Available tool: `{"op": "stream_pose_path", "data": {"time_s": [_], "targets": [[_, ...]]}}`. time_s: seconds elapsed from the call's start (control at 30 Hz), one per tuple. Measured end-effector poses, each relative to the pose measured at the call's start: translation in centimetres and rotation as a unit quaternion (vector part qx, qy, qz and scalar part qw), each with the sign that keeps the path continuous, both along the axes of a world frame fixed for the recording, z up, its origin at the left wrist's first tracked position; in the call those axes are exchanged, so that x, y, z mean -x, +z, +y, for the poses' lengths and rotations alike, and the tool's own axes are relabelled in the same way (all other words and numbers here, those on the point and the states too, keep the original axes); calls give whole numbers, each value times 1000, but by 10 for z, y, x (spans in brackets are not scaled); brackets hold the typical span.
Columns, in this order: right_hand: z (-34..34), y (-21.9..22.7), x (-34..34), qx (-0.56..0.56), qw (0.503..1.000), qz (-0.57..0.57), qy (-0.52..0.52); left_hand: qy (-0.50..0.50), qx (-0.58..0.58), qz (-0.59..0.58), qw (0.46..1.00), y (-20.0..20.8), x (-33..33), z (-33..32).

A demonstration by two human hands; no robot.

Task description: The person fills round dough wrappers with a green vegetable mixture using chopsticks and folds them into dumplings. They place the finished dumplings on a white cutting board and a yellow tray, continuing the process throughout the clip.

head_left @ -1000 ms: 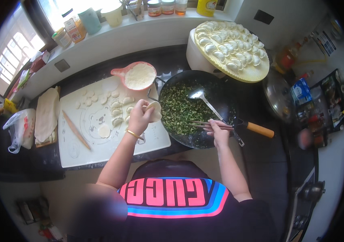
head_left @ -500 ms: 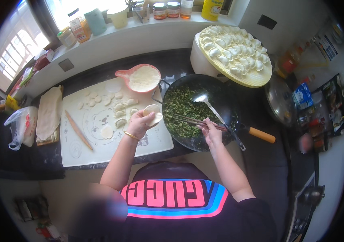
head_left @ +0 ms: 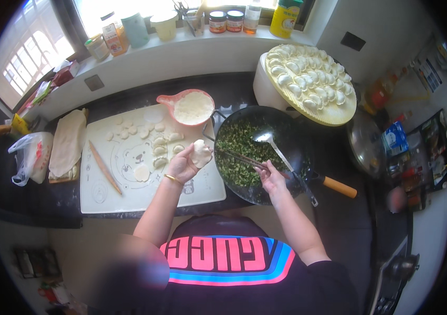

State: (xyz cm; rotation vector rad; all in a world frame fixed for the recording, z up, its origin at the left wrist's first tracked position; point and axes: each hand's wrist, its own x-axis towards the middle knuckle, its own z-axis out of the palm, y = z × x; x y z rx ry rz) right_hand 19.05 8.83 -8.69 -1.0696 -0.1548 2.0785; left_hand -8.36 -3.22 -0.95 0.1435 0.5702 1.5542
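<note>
My left hand [head_left: 181, 167], with a gold bangle at the wrist, holds a round dumpling wrapper [head_left: 201, 154] over the right side of the white mat [head_left: 208, 194]. My right hand [head_left: 273, 178] grips brown chopsticks [head_left: 242, 157], their tips pointing left above the chopped green filling [head_left: 239, 173] in a black wok [head_left: 298, 144]. A metal ladle [head_left: 264, 137] rests in the wok, handle toward me. Folded dumplings [head_left: 159, 152], small dough pieces [head_left: 129, 130], a flat wrapper [head_left: 141, 173] and a wooden rolling pin [head_left: 104, 168] lie on the mat.
Behind the mat stands a pink bowl [head_left: 166, 100] of flour. A yellow tray [head_left: 339, 120] full of dumplings sits on a white container [head_left: 261, 86] at the far right. The wok's wooden handle [head_left: 340, 187] juts right. A plastic bag [head_left: 33, 157] and covered board [head_left: 68, 142] are left.
The wrapper in my left hand now lies flatter, facing up, where its edges stood apart before. My right hand keeps the chopsticks over the wok. The whole view has shifted slightly.
</note>
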Motion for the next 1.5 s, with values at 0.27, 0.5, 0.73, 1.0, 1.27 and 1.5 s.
{"op": "stream_pose_path", "data": {"time_s": [0.27, 0.5, 0.73, 1.0, 1.27, 1.5], "targets": [[-10, 32, -7, -48, 999, -13, -19, -12, 32, -18, 999, 23, -7, 6], [-22, 94, -26, -210, 972, -99, -22, -111, 22, -46, 992, 29, -32, 36], [-65, 146, -25, -600, 755, -259, 52, -100, 62, -52, 992, 37, -51, 50], [-40, 136, -39, -451, 879, -143, -62, -120, 60, -56, 989, 34, -54, 45], [-30, 113, -36, -360, 924, -124, -28, -137, 30, -19, 990, 31, -49, 32], [-14, 95, -34, -335, 936, -106, -20, -108, 43, -6, 993, 41, -44, 19]]}}
